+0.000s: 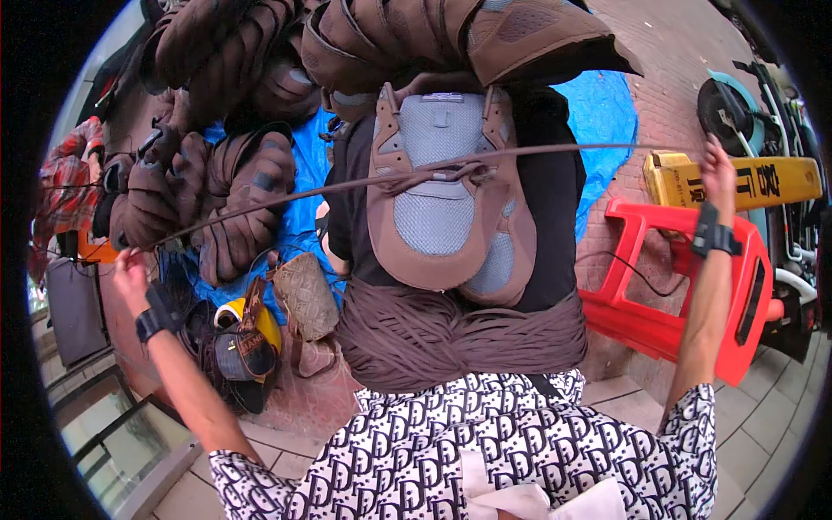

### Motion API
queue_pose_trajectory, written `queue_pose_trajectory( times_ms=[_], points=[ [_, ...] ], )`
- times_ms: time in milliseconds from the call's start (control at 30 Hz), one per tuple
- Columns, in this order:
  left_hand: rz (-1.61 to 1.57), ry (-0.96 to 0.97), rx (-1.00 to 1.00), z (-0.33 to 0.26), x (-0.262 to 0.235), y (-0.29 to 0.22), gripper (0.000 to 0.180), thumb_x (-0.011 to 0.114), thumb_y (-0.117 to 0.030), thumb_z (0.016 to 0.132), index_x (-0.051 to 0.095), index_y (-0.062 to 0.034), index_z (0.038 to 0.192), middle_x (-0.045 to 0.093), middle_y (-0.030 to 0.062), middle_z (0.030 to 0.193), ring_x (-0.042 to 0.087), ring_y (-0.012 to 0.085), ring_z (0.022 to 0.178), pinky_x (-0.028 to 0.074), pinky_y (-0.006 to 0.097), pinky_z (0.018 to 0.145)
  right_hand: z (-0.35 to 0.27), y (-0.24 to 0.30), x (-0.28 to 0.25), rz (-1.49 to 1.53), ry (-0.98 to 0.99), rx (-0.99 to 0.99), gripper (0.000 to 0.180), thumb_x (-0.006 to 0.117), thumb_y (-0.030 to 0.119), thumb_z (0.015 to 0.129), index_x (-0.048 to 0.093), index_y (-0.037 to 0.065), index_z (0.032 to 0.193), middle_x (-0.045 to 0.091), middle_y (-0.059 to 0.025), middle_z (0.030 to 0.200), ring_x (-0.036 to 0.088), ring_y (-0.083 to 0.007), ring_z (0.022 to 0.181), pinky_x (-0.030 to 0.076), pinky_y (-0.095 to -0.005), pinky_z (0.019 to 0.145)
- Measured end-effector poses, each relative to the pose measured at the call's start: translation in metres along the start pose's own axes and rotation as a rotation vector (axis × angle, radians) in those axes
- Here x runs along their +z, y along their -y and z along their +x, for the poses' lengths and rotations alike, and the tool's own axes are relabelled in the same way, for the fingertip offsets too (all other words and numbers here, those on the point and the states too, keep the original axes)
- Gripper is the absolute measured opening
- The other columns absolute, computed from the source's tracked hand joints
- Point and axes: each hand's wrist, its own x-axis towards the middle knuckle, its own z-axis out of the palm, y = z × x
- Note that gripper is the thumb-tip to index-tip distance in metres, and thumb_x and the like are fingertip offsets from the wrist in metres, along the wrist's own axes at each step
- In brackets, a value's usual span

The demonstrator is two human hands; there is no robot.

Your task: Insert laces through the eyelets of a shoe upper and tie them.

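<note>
A brown shoe upper (pixel 433 234) with grey mesh lies across my lap, its toe toward me. A brown shoelace (pixel 555 150) runs through its eyelet flaps and stretches out to both sides, nearly straight. My left hand (pixel 132 279) pinches one end far out at the left. My right hand (pixel 718 178) grips the other end, raised at the far right. Beneath this upper a second shoe upper (pixel 501 264) shows partly. A thick bundle of brown laces (pixel 459 338) lies over my lap, between the uppers and my patterned shirt.
Stacked brown uppers (pixel 381 39) stand ahead, with more heaps (pixel 247 191) at the left on a blue tarp (pixel 607 121). A red plastic stool (pixel 633 299) and a yellow box (pixel 784 180) are at the right. A tape roll (pixel 230 314) lies lower left. Another person (pixel 74 191) is at the far left.
</note>
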Motion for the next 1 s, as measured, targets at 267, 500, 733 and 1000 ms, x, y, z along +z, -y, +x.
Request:
queue_pose_trajectory(
  times_ms=[267,500,733,1000],
  points=[
    [0.111,-0.184,0.093,0.053,-0.032,-0.018,0.023,0.049,-0.010,0.084,0.049,0.0064,0.099,0.057,0.0160,0.096,0.056,0.0307,0.090,0.047,0.036,0.079,0.015,0.041,-0.095,-0.277,-0.076,0.146,0.015,0.055,0.015,0.084,0.055,0.005,0.096,0.050,0.0014,0.064,0.041,-0.0054,0.048,0.030,-0.0166,0.038],
    [1.419,0.183,0.275,-0.064,0.232,0.099,0.031,0.053,-0.020,0.083,0.051,-0.0036,0.110,0.061,0.0094,0.095,0.061,0.0201,0.084,0.049,0.029,0.069,-0.041,-0.013,0.041,-1.610,0.091,-0.385,0.028,0.062,0.013,0.072,0.059,0.005,0.098,0.061,-0.0055,0.082,0.055,-0.0111,0.065,0.042,-0.0240,0.051],
    [1.316,1.167,0.902,-0.281,0.372,0.196,0.042,0.058,0.005,0.067,0.051,-0.0024,0.107,0.053,0.0162,0.106,0.051,0.0322,0.099,0.042,0.037,0.085,-0.180,-0.063,0.241,-1.047,1.048,-0.879,0.035,0.065,0.006,0.062,0.061,0.006,0.097,0.061,-0.0081,0.089,0.058,-0.0231,0.083,0.047,-0.0299,0.070],
    [1.357,1.197,1.035,-0.298,0.388,0.220,0.029,0.057,0.002,0.068,0.052,-0.0008,0.097,0.053,0.0130,0.089,0.053,0.0291,0.082,0.044,0.036,0.071,-0.203,-0.092,0.291,-1.101,1.143,-1.175,0.033,0.065,0.003,0.056,0.061,0.007,0.089,0.058,-0.0064,0.075,0.056,-0.0230,0.070,0.047,-0.0318,0.061]
  ],
)
